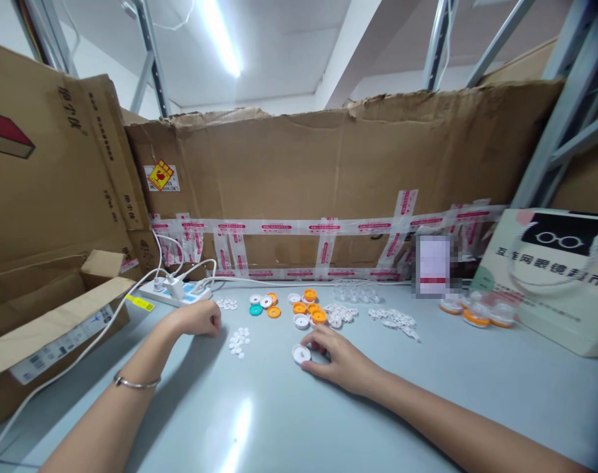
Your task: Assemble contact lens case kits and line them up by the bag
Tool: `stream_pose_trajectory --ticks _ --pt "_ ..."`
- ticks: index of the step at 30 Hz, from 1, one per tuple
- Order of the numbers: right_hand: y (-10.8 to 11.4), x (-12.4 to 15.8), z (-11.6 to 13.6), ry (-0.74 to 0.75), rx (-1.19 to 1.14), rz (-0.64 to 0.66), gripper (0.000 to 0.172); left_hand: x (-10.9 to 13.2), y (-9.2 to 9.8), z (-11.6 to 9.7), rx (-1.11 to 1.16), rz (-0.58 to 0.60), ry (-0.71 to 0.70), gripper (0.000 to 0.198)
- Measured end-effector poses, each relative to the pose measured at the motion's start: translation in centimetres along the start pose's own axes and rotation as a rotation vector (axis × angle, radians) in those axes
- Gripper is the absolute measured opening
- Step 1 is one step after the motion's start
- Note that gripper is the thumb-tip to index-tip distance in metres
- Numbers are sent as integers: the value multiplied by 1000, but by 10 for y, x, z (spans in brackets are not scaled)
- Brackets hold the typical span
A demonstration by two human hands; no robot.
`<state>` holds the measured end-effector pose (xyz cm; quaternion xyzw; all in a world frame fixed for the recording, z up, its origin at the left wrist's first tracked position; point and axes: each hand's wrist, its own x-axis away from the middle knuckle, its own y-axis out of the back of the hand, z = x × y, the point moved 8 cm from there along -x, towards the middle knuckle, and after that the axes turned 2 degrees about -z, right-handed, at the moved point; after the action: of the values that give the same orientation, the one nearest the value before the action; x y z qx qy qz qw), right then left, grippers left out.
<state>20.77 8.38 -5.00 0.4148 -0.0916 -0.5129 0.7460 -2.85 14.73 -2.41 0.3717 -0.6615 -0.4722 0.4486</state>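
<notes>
My right hand (334, 358) rests on the grey table (279, 420), thumb and fingers closed around a white round cap (301, 354). My left hand (200, 318) lies further left with its fingers curled into a loose fist; what is inside, if anything, is hidden. A thin bracelet (136, 382) circles my left wrist. Between the hands sits a small heap of tiny white discs (239, 341). Beyond them lie several orange caps (314, 311), white caps (266, 301) and one teal cap (256, 310).
A white power strip (176, 292) with plugs and cables sits at the back left beside an open cardboard box (47, 328). Taped cardboard walls the back. Small clear and white parts (392, 318) lie scattered right, near a printed paper bag (555, 276).
</notes>
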Motion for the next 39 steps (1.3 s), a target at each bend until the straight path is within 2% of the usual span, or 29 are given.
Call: stream_pose_trajectory --ticks 6,10,13,14,15,16,18,20,25,31,39 --pt "-1 0 0 8 4 2 15 1 2 1 -3 -34 -34 15" --pt "0 0 1 3 5 2 16 3 16 -16 -17 -163 -79 13" --pt "0 0 1 -4 3 -1 16 5 22 -53 4 -343 -175 18" --pt "0 -1 1 -3 0 -4 16 5 19 -69 23 -393 -239 19" --pt "1 -1 1 1 -4 -7 16 9 17 -91 56 -481 -381 17" --pt "1 -1 2 7 -7 -10 16 14 13 -111 75 -556 -515 14" --pt "1 -2 3 21 -6 -17 16 20 -3 -141 42 -623 -707 12" --pt "1 -2 3 34 5 -25 16 19 -15 -153 6 -680 -748 13" --pt "1 -2 4 58 9 -35 15 15 -27 -157 -26 -691 -795 11" --pt "1 -2 4 60 5 -42 16 20 -28 -158 -59 -669 -838 11" --pt "-4 -3 0 51 -52 -34 18 34 -30 -162 -189 -687 -989 14"
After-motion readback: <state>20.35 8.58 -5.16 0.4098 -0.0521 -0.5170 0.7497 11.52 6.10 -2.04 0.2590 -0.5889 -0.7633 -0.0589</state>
